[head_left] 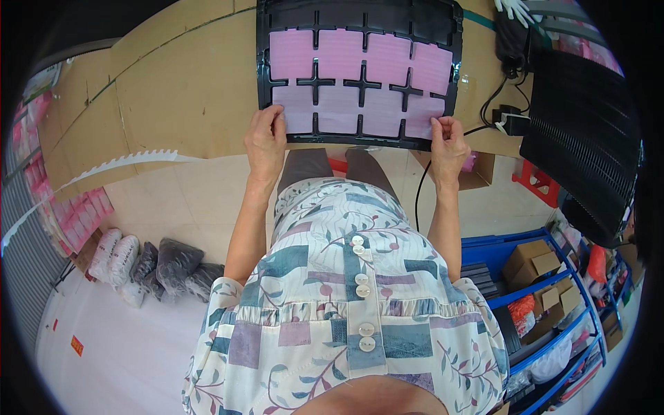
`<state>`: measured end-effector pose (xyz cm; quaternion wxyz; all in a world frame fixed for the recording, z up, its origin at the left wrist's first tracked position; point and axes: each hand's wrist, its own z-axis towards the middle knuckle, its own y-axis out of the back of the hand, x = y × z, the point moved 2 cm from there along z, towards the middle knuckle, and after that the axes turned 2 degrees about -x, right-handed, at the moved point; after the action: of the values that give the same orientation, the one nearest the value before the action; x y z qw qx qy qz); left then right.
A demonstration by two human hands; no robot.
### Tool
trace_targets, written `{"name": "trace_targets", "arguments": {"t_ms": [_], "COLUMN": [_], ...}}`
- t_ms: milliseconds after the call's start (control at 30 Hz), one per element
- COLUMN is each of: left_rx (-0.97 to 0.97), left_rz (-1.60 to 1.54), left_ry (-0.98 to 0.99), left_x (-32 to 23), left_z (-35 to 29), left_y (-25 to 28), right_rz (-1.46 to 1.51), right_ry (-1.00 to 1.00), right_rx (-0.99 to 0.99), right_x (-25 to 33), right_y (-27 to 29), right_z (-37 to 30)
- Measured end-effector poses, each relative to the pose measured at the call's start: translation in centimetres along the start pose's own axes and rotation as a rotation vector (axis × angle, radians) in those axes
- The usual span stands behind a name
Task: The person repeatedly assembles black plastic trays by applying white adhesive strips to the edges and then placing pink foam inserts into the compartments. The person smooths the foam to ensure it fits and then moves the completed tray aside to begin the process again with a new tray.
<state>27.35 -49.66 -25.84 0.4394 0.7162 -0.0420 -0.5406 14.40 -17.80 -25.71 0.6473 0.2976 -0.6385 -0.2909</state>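
Note:
A black plastic tray [361,90] with cross-shaped dividers lies on the cardboard-covered table in front of me. Pink foam sheets [341,55] fill its middle row of pockets, and paler pink-lilac foam [337,109] fills the row closest to me. Its far row shows bare black. At the tray's near left corner, my left hand [266,138] is closed, thumb and forefinger against the rim. My right hand [449,143] pinches at the near right corner, beside the last pale foam piece. The fingertips partly hide what each pinches.
Brown cardboard [180,76] covers the table. To the right are a large black ribbed panel [577,131], a power strip [515,124] with cables, and white gloves [515,10]. A blue shelf rack [570,266] with cartons stands at lower right; filled bags [181,263] lie on the left floor.

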Motion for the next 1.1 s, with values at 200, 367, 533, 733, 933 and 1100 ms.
{"name": "trace_targets", "arguments": {"t_ms": [200,367,533,733,933,1100], "left_rx": [-0.002,0.004,0.02,0.016,0.017,0.022], "left_rz": [0.047,0.069,0.127,0.161,0.103,0.107], "left_ry": [-0.009,-0.035,-0.034,-0.044,-0.005,-0.002], "left_x": [-0.09,-0.35,-0.18,-0.25,-0.28,-0.15], "left_z": [0.08,0.16,0.2,0.29,0.28,0.29], "left_y": [0.03,-0.09,-0.15,-0.2,-0.18,-0.23], "right_rz": [-0.053,-0.11,-0.147,-0.127,-0.081,-0.083], "right_ry": [0.03,0.049,0.083,0.042,0.019,0.023], "right_rx": [-0.002,-0.021,-0.029,-0.016,0.0,0.005], "right_x": [-0.12,0.19,0.22,0.06,0.17,-0.08], "right_y": [-0.17,-0.21,-0.3,-0.41,-0.21,-0.26], "right_z": [-0.01,0.1,0.27,0.35,0.28,0.31]}}
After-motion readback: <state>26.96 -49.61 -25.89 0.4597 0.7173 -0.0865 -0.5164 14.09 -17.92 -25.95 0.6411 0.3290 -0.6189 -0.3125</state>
